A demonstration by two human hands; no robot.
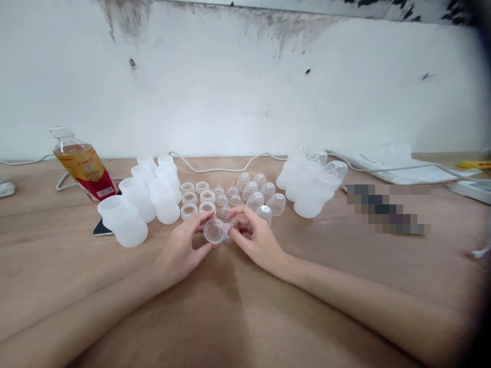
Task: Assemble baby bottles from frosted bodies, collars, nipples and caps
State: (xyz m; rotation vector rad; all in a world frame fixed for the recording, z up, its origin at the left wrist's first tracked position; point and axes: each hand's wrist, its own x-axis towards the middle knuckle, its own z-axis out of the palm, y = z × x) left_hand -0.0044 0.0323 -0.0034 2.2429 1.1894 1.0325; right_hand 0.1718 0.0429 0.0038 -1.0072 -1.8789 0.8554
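My left hand (191,237) grips a translucent bottle collar ring (214,231) by its edge, its open side turned partly toward me. Against the ring's right side, my right hand (251,236) pinches a clear bottle nipple (227,231); fingers cover part of it. Just beyond the hands stand two columns of loose collar rings (188,198). Several clear nipples (235,199) sit to their right, followed by several clear dome caps (276,203). Frosted baby bottles (123,225) without tops stand in rows at the left. More frosted bottles (308,199), some visibly capped, are grouped at the right.
A drink bottle (86,168) with a red and yellow label stands at the back left, near a dark phone (103,228) partly under the bottles. A white cable (218,169) runs along the wall. At the right lie a pixelated item (387,208) and a plastic bag (383,163).
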